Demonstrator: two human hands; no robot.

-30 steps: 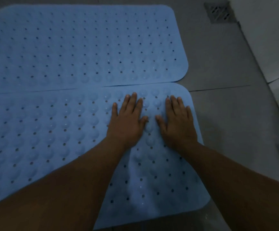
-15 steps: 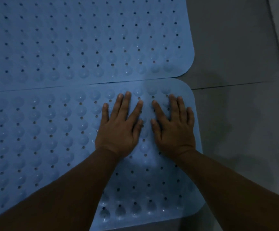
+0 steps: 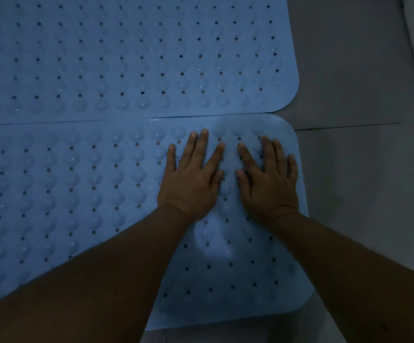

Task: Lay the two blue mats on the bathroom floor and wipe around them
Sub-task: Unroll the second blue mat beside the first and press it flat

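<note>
pressing flat on the near blue mat (image 3: 82,194), the left hand (image 3: 192,181) and the right hand (image 3: 269,184) lie side by side, palms down, close together but not touching. both have their fingers straight and a little spread, pointing toward 12 o'clock; neither grips anything. the hands sit in the mat's corner at about 1 o'clock from the middle of the view, the right hand's little finger near the mat's 3 o'clock edge.

the near mat covers the lower part of the view and runs off at 9 o'clock. its surface shows rows of small holes and round bumps, and its rounded corners show at 1 and 5 o'clock. a paler patch lies on it at 6 o'clock from the hands, between the two bare forearms, which enter from 7 and 4 o'clock.

the far blue mat (image 3: 131,55) fills the upper part of the view toward 11 o'clock, patterned the same way. the long edges of the two mats meet along a thin dark seam running from 9 to 3 o'clock, just beyond the fingertips.

grey floor tiles (image 3: 354,169) show at 3 o'clock from both mats, with a dark grout line crossing them, and the light is dim.
</note>
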